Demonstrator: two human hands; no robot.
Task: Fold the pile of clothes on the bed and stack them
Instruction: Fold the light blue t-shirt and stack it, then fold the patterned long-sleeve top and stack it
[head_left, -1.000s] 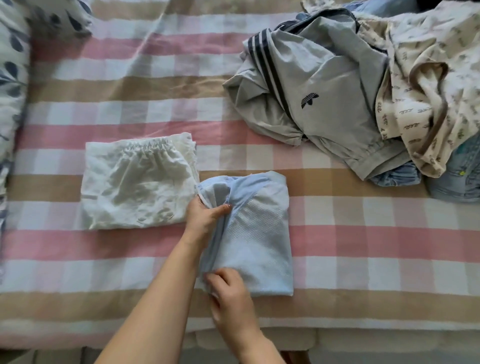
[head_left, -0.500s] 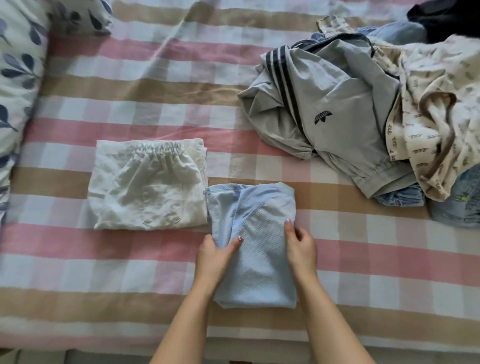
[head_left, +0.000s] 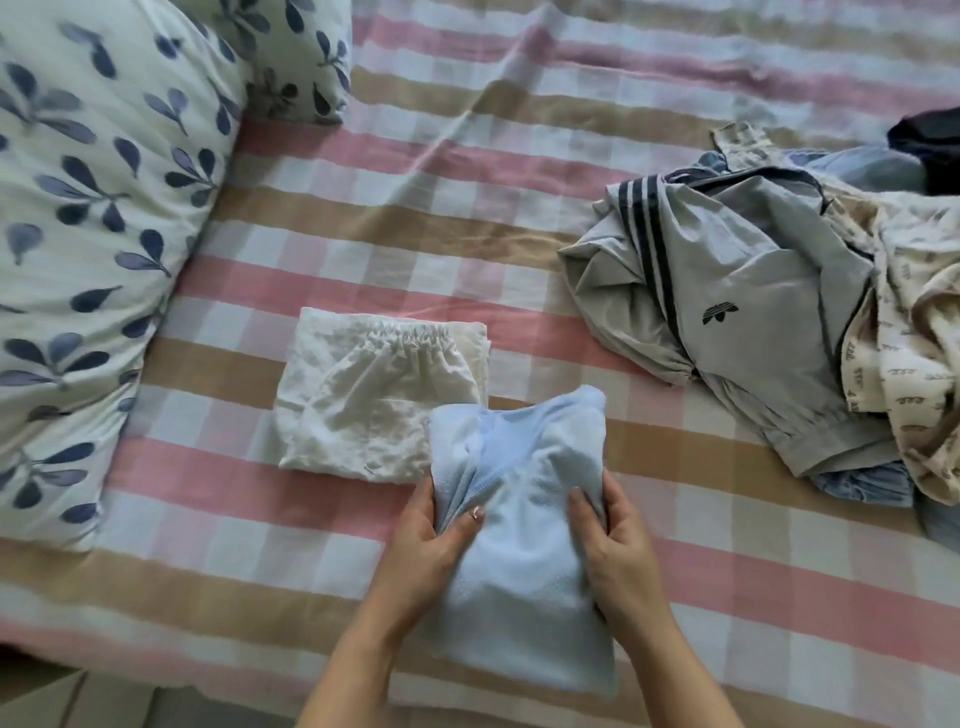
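**A:** Head view, the only one you've got. Your left hand (head_left: 423, 540) and right hand (head_left: 618, 545) each pinch a side of the folded blue top (head_left: 524, 545), fingers clenched into the cloth, thumbs on top. Its far edge overlaps the near right corner of the white shorts (head_left: 374, 400), which lie folded flat on the bed (head_left: 467, 218).

**B:** So what can go wrong for me here?

**A:** I'd say the fold. You're gripping only the sides near the middle, so the near end hangs free; lift it and the layers could slide apart. There's a loose flap by your left thumb that looks ready to open.

**B:** And the shorts?

**A:** If you drag the top across instead of raising it clear, you'll likely rumple that corner or push the shorts askew, and the stack sits crooked.

**B:** The rest?

**A:** The pile (head_left: 779, 322) is well apart on your right, unfolded, grey jacket on top. No risk from it yet.
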